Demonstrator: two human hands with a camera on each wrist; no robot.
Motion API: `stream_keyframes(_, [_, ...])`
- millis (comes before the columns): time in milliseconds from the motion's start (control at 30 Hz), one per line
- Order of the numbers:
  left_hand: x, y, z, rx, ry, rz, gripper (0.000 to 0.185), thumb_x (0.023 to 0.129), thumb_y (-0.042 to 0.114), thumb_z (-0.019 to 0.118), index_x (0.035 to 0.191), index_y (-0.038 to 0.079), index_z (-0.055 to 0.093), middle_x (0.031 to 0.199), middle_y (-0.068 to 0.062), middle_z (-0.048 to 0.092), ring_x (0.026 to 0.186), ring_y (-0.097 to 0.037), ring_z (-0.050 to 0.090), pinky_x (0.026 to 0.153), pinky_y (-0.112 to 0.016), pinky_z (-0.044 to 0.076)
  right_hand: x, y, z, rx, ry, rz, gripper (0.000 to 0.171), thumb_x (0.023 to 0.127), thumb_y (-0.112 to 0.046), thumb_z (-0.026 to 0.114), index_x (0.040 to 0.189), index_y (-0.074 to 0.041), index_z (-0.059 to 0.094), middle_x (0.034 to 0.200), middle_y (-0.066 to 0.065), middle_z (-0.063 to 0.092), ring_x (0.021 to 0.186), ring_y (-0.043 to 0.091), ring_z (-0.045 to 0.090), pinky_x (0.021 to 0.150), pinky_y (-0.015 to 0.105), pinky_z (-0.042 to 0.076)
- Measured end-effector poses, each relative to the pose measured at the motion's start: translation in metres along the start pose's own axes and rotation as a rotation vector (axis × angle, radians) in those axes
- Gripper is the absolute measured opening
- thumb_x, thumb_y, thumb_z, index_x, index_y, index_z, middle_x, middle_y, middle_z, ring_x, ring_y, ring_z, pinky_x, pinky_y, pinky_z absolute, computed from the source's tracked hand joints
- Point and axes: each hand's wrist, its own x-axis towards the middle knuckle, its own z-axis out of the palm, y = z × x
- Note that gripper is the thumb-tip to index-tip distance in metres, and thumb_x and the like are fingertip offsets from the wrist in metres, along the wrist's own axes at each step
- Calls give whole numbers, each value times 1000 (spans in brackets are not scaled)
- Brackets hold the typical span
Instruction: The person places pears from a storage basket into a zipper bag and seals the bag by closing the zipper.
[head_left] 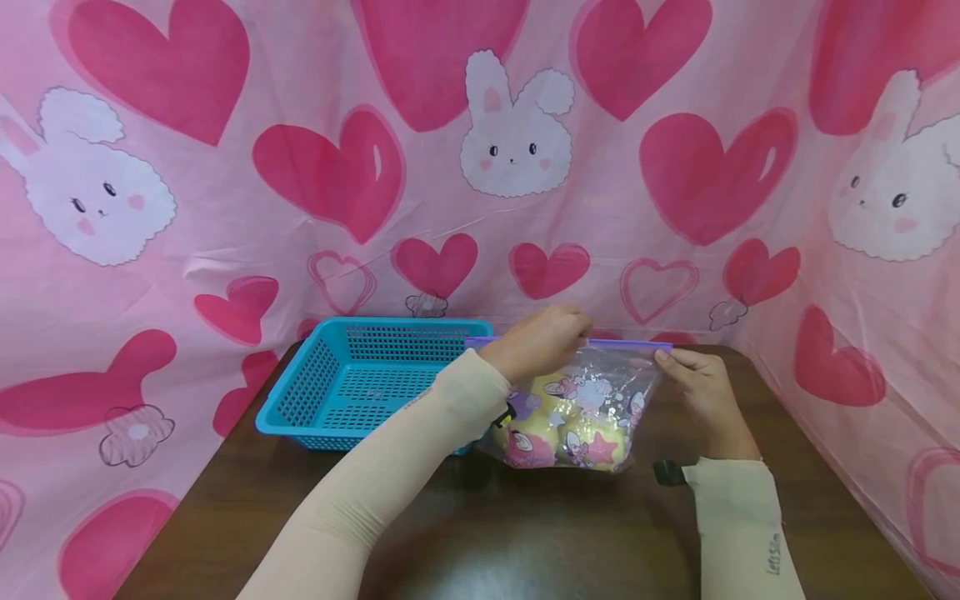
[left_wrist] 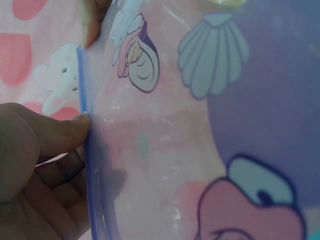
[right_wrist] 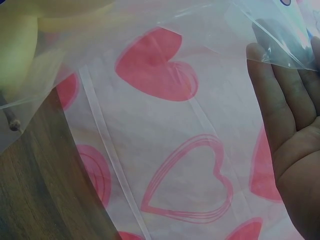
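A clear zip bag (head_left: 592, 400) printed with cartoon figures and shells stands upright on the wooden table, just at 3 o'clock of the blue basket. Its purple zip strip (head_left: 630, 342) runs level along the top, at 12 o'clock of the contents. Inside, at the bottom, sit round yellow toys (head_left: 592, 437) with pink star marks.

The head view is bright and evenly lit, and the light seems to come from above. Below the hands (head_left: 540, 342), soft shadows fall on the dark counter (head_left: 525, 533). The edges of this view bend outward a little. The left wrist view is very close and blurred. The right wrist view is dimmer, and the clear bag (right_wrist: 165, 60) in front of the hand gives a hazy glare.
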Motion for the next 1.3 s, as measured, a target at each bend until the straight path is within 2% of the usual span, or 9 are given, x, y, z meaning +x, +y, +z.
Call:
stream_keyframes(233, [-2, -3, 0, -18, -10, -18, 17, 93, 15, 67, 109, 10, 66, 92, 5, 59, 84, -8, 55, 81, -18, 48, 0, 1, -2, 24, -22, -15, 28, 100, -9, 55, 115, 13, 64, 95, 6, 73, 85, 18, 69, 79, 30, 54])
stream_keyframes(467, [-6, -5, -1, -19, -8, -30, 19, 93, 16, 68, 111, 11, 66, 94, 6, 59, 86, -7, 55, 81, -18, 48, -2, 0, -3, -48, 29, 25, 30, 99, -16, 57, 112, 9, 67, 91, 4, 72, 84, 16, 64, 80, 29, 52])
stream_keyframes(733, [-11, -4, -3, -30, -23, -80, 25, 93, 20, 67, 117, 12, 65, 100, 6, 60, 94, -6, 57, 86, -19, 48, 0, 2, -2, 16, 40, 9, 25, 99, -10, 57, 108, 9, 69, 87, 3, 73, 77, 14, 65, 73, 26, 53])
stream_keyframes(1300, [-15, -10, -4, -28, -18, -90, 24, 94, 19, 67, 116, 12, 66, 102, 5, 60, 94, -7, 57, 86, -19, 48, 1, 3, 0, 28, 38, 2, 23, 99, -8, 57, 105, 9, 70, 86, 3, 73, 77, 13, 66, 72, 26, 54])
